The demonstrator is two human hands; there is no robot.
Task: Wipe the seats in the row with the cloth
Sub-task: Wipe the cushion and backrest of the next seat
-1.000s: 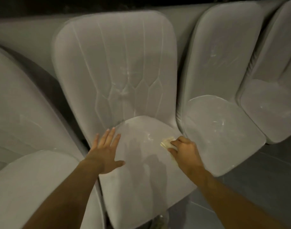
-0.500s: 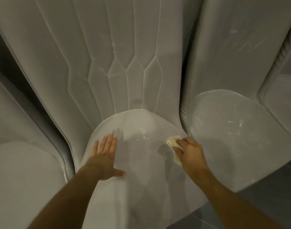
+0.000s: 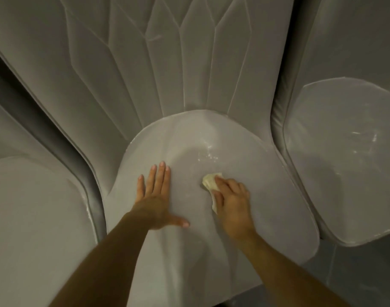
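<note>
Both hands on grey middle seat [image 3: 278, 196]; left hand [image 3: 156, 196] fingers flat, straight; right hand [image 3: 231, 202] fingers pinching cloth [image 3: 209, 180]

Cloth [image 3: 209, 181] on middle seat [image 3: 267, 196], right of left hand [image 3: 155, 196]

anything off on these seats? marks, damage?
Whitish smears on the middle seat, just beyond the cloth gripped by the right hand; similar streaks on the right seat. Both stand out against plain grey upholstery. No tears visible.
</note>
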